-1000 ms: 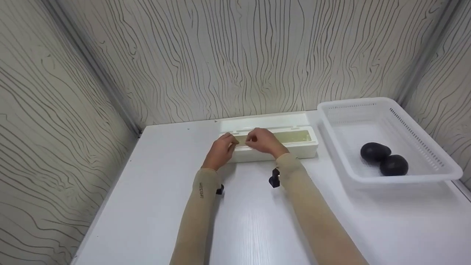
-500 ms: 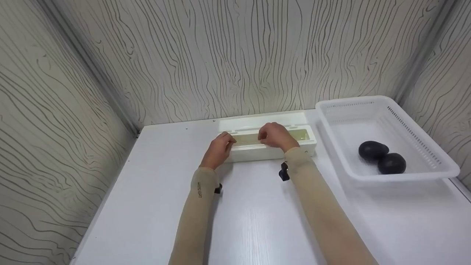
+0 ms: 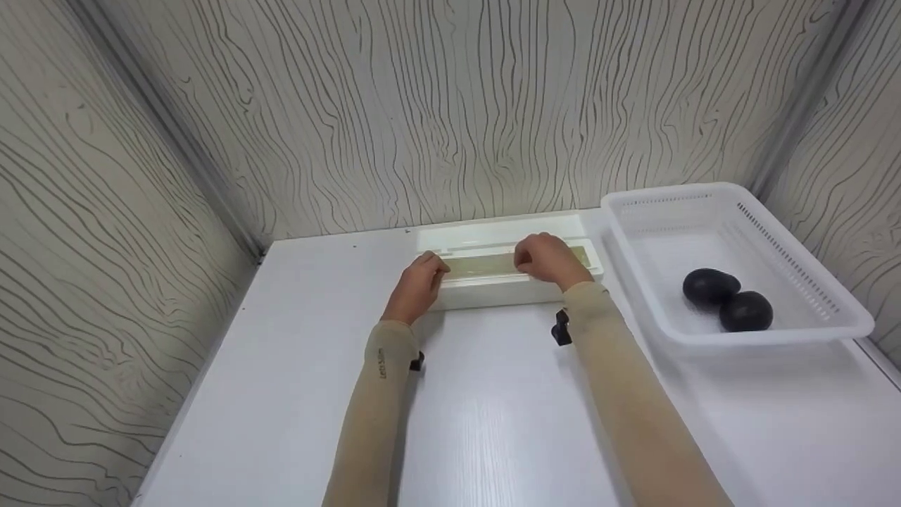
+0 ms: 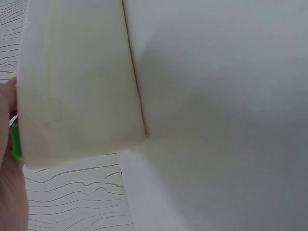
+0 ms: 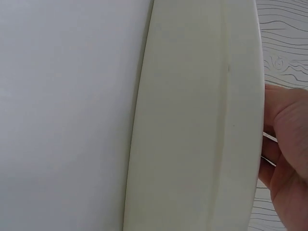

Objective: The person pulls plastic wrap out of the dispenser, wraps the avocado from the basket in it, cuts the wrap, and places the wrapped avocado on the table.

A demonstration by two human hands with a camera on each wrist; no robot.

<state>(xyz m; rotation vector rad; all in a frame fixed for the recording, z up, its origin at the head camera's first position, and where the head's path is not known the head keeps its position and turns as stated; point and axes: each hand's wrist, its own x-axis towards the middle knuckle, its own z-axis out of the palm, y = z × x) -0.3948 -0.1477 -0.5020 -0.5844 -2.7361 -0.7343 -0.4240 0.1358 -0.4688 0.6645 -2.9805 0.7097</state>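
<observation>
Left hand (image 3: 414, 287): cut off by left wrist view's edge
Right hand (image 3: 549, 259): fingers (image 5: 269, 150) partly behind box (image 3: 496, 293), hold unclear
Green thing (image 4: 16, 142): partly hidden, unidentifiable
Sleeves (image 3: 371, 422): cut off by head view's bottom edge

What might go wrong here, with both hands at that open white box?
The open lid, just behind, might swing down on the left hand or right hand. An uneven push could slide the box on the table. The right arm might bump the nearby basket, rolling its two dark egg-shaped things.
</observation>
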